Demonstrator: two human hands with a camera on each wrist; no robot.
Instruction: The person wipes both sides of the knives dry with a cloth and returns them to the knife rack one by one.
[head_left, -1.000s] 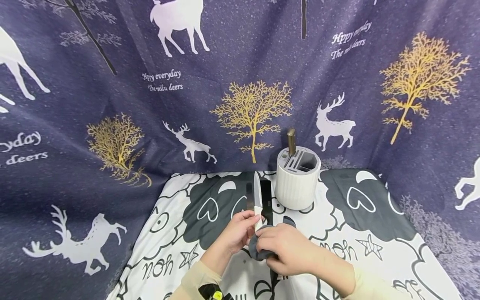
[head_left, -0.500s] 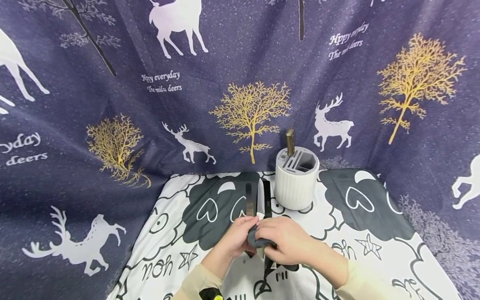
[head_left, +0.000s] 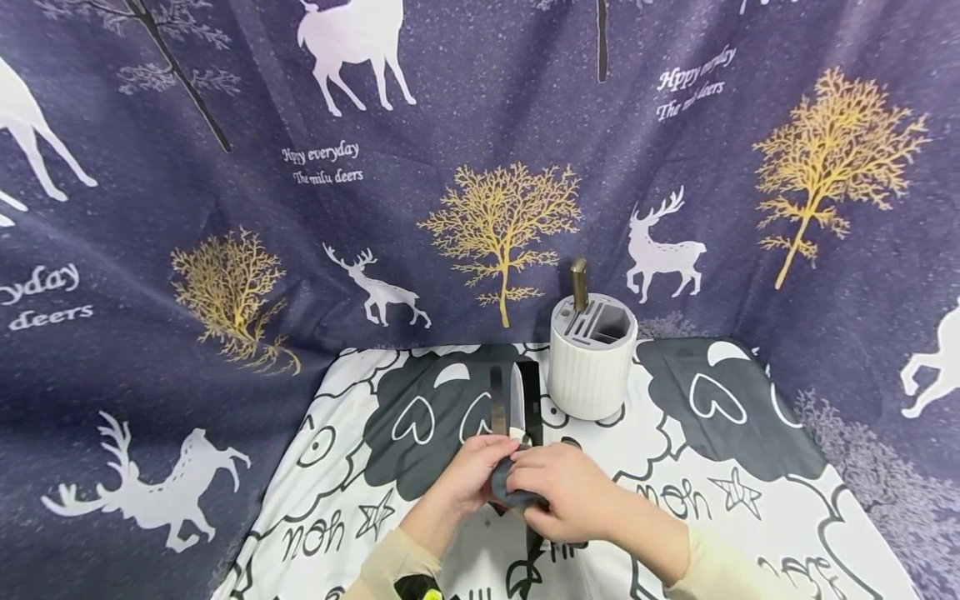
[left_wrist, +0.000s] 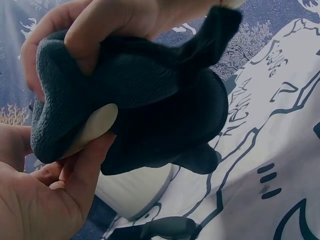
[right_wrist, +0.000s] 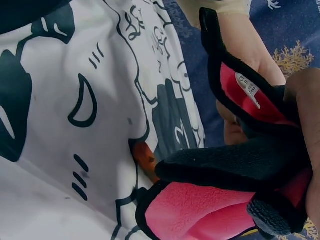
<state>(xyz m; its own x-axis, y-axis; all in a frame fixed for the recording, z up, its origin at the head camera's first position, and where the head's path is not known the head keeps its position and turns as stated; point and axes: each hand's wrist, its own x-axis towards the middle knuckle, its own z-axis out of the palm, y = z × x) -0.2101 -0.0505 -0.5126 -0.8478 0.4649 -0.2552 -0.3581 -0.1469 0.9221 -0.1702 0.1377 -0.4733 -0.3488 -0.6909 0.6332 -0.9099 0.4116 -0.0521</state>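
My left hand (head_left: 474,471) pinches a white-handled kitchen knife (head_left: 517,400), its pale blade pointing away from me. In the left wrist view the rounded end of the white handle (left_wrist: 100,122) pokes out of a dark grey cloth (left_wrist: 135,75), with left-hand fingertips against it. My right hand (head_left: 570,492) grips this cloth, bunched around the handle. From the right wrist the cloth shows a pink inner side (right_wrist: 195,210), black edging and a small white tag (right_wrist: 247,90). Most of the handle is hidden by cloth and fingers.
A knife with a dark blade (head_left: 497,400) lies left of the held one; a long black flat object (head_left: 531,400) lies to its right. Behind stands a white ribbed knife holder (head_left: 592,367) with a brown-handled knife (head_left: 579,283) in it. A patterned cloth covers the table.
The knife has come down towards me, its tip lower in the head view. The cloth and right hand have shifted slightly left; the left hand stays about where it was.
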